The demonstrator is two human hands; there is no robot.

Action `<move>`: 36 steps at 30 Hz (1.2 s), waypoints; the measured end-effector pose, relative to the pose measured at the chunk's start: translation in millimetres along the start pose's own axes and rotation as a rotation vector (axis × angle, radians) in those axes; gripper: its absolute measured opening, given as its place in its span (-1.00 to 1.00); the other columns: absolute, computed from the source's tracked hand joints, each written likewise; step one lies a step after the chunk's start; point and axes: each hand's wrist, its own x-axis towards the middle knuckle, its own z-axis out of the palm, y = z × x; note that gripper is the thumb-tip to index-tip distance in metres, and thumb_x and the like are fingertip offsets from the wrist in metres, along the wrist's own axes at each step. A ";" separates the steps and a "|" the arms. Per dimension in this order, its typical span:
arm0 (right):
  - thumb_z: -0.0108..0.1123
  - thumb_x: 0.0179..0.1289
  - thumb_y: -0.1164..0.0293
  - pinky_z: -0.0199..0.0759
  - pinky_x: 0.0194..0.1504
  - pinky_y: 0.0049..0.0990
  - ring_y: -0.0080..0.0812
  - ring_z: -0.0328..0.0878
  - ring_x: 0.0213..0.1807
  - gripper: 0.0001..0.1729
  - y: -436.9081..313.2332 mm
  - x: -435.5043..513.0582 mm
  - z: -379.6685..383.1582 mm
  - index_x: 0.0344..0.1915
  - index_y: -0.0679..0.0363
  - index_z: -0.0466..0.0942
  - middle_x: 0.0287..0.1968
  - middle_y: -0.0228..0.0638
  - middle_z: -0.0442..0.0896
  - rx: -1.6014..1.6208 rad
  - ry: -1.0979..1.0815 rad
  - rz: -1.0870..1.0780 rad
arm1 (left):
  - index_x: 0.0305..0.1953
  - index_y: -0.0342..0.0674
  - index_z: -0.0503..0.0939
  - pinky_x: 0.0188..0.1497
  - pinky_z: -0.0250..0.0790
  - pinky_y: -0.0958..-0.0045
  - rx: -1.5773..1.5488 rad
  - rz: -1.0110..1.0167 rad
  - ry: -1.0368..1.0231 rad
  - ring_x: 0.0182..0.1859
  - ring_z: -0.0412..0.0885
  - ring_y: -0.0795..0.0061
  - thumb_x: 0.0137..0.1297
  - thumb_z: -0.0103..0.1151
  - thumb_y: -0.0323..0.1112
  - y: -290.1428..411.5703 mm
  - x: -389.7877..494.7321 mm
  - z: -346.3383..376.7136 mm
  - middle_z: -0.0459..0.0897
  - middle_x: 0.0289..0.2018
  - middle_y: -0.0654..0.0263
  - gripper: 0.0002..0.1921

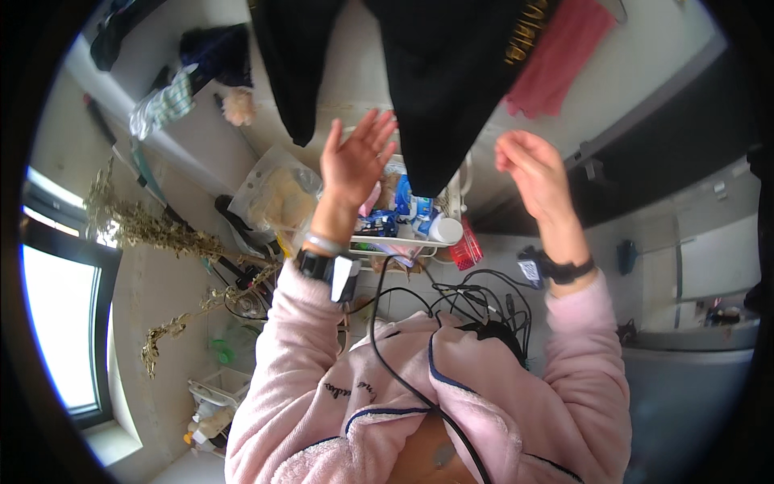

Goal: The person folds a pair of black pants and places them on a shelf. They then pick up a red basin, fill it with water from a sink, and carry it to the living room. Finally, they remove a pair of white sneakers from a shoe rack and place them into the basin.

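Note:
Black trousers (426, 91) with yellow lettering hang down at the top, their two legs spread apart. My left hand (358, 158) is raised between the legs, palm showing and fingers apart, with nothing in it. Its fingertips come near the inner edge of the longer leg; whether they touch cannot be told. To the right of that leg, my right hand (531, 166) is held up with curled fingers and the thumb against them. No object shows in it. A pink cloth (559, 66) hangs above and behind this hand.
Below the trousers stands a white rack (405, 240) with packets and a white-lidded container (445, 230). A red basket (465, 245) is beside it. Black cables (484, 296) run across the floor and my front. Dried plant stems (163, 236) stick out on the left, near a window (60, 327).

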 end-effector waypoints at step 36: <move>0.46 -0.12 0.20 0.24 0.22 -0.31 -0.09 0.30 0.27 -0.08 163.4 -690.7 -504.8 0.28 0.11 0.27 0.21 0.03 0.39 -0.776 1.119 1.343 | -0.08 -0.28 0.51 -0.22 0.43 0.57 0.907 -1.024 -0.153 -0.31 0.57 0.58 0.40 -0.01 -0.30 -677.5 213.4 116.8 0.62 -0.31 0.32 -0.79</move>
